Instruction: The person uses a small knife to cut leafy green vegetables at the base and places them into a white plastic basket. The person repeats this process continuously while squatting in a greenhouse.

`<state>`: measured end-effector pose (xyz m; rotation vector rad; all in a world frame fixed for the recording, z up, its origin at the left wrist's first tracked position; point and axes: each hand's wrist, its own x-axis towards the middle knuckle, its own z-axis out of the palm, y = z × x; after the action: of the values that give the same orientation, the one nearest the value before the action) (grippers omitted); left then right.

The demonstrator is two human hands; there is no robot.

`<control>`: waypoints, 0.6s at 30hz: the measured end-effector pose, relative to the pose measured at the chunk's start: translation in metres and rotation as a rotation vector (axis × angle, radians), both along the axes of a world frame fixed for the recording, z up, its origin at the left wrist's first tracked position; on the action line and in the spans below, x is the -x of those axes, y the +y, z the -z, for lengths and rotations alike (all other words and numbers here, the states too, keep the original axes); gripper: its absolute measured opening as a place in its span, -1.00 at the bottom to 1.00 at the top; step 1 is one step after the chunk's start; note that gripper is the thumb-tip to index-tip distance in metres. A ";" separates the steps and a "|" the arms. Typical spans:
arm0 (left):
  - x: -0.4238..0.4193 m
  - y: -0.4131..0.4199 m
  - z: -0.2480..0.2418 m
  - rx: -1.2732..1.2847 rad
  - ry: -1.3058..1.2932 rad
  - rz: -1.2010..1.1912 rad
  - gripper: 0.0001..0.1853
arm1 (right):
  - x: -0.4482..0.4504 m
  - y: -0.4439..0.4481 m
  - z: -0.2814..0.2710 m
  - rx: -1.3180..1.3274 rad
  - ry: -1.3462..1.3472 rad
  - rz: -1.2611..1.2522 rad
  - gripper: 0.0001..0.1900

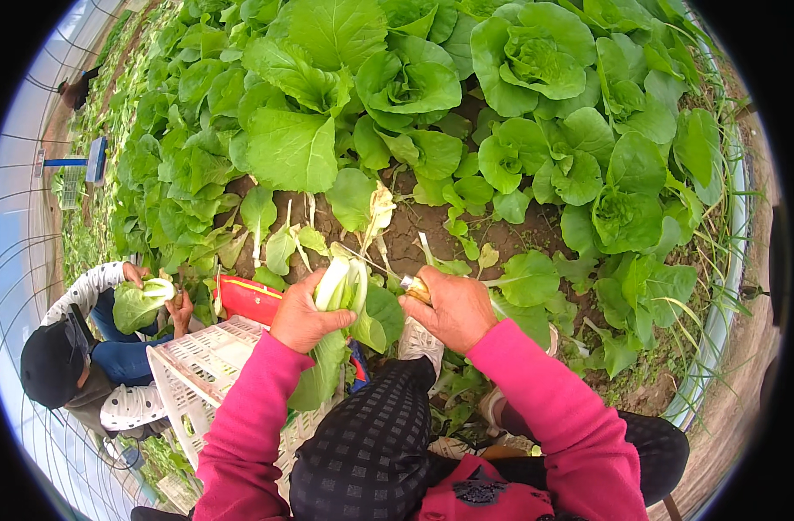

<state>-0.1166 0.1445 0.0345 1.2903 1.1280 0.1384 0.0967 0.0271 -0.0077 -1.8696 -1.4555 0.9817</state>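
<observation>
My left hand [313, 314] is closed around a head of leafy greens [335, 286], its pale cut stem end pointing away from me and its green leaves hanging down toward my lap. In my right hand [450, 306] is the wooden handle of a knife [418, 288] with a metal collar. The thin blade runs left from the handle to the stem end of the greens; whether it touches them I cannot tell. Bare soil [403, 244] with loose, trimmed and yellowed leaves [379, 208] lies just beyond both hands.
A white slatted plastic crate [205, 358] stands left of my legs, beside a red bag [244, 299]. Farther left, a crouching person [104, 352] holds another head of greens [143, 303]. Rows of leafy plants [410, 84] fill the ground ahead. A pale edging pipe [729, 280] runs along the right.
</observation>
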 end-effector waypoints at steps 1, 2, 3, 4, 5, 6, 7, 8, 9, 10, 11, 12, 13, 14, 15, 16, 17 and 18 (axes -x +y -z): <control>0.001 0.000 0.000 -0.024 0.009 -0.001 -0.39 | 0.001 -0.001 0.000 -0.028 0.015 0.000 -0.62; 0.001 0.000 0.001 -0.016 0.000 -0.010 -0.40 | 0.001 -0.002 0.000 -0.028 0.031 -0.004 -0.62; 0.001 0.000 0.001 -0.009 -0.009 -0.020 -0.41 | 0.001 -0.003 0.000 -0.043 0.054 -0.010 -0.62; 0.001 0.000 0.001 -0.001 -0.019 -0.029 -0.42 | 0.002 -0.003 0.000 -0.032 0.047 -0.005 -0.63; 0.001 0.000 0.001 -0.014 -0.004 -0.015 -0.43 | 0.003 -0.003 0.000 -0.038 0.048 -0.001 -0.63; 0.002 0.000 0.001 -0.028 0.011 -0.003 -0.43 | 0.003 -0.003 0.000 -0.028 0.035 0.007 -0.63; 0.002 0.000 0.001 -0.039 0.025 0.008 -0.44 | 0.004 -0.003 0.000 -0.040 0.036 -0.005 -0.63; 0.002 0.000 0.000 -0.034 0.026 0.006 -0.44 | 0.003 -0.002 -0.001 -0.037 0.022 -0.010 -0.63; 0.003 0.000 0.000 -0.026 0.025 0.004 -0.44 | 0.003 -0.002 -0.001 0.004 -0.007 -0.020 -0.63; 0.004 0.000 0.000 -0.017 0.003 0.000 -0.45 | 0.001 -0.002 -0.002 -0.031 -0.014 -0.035 -0.63; 0.005 0.000 0.000 -0.025 0.028 0.018 -0.45 | 0.000 -0.002 -0.004 -0.028 -0.036 -0.057 -0.63; 0.006 0.001 -0.001 -0.034 0.032 0.033 -0.45 | -0.001 -0.003 -0.005 -0.024 -0.061 -0.085 -0.63; 0.007 0.002 -0.001 -0.042 0.037 0.049 -0.45 | -0.001 -0.004 -0.006 -0.014 -0.070 -0.090 -0.64; 0.008 0.002 -0.003 -0.023 0.032 0.040 -0.45 | -0.001 -0.005 -0.008 -0.001 -0.081 -0.102 -0.64; 0.009 0.002 -0.004 -0.004 0.028 0.031 -0.45 | 0.000 -0.005 -0.008 -0.004 -0.103 -0.108 -0.64; 0.009 0.002 -0.005 0.016 0.024 0.022 -0.46 | 0.002 -0.005 -0.008 0.016 -0.091 -0.109 -0.64; 0.009 0.001 -0.006 0.020 0.046 0.082 -0.42 | 0.005 -0.005 -0.007 0.020 -0.091 -0.105 -0.65; 0.009 0.000 -0.007 0.025 0.067 0.141 -0.39 | 0.008 -0.005 -0.005 0.051 -0.105 -0.110 -0.65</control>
<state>-0.1259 0.1445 0.0419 1.3558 1.0880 -0.0243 0.0892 0.0224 -0.0030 -1.9197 -1.6238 0.9935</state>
